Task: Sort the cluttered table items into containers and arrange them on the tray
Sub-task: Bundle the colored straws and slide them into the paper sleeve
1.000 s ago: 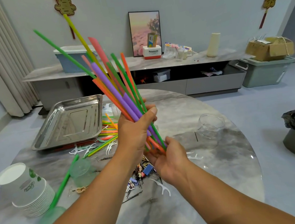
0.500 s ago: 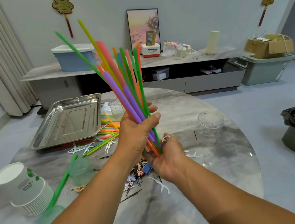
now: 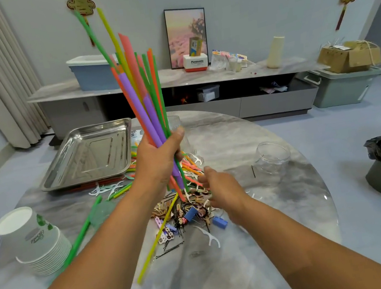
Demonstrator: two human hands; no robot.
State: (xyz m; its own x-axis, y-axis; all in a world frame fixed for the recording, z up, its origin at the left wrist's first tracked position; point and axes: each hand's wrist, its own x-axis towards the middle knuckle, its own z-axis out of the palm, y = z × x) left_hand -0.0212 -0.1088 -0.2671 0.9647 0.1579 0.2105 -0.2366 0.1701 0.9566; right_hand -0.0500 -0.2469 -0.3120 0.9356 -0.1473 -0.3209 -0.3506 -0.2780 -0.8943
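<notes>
Sorting looks barely begun: the left hand [image 3: 159, 158] grips a bundle of colourful plastic straws [image 3: 141, 97], the right hand [image 3: 220, 186] hovers loosely spread, and the shiny steel tray [image 3: 70, 166] holds nothing.

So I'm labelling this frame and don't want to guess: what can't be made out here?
Head view only:
- Right hand: motion-blurred, finger pose and any contact unclear.
- Bundle of straws: count unreadable where they overlap; the left hand covers their middle.
- Straws under the steel tray: mostly hidden by the tray.
- Pile of clips and hairpins: too small and tangled to count.
</notes>
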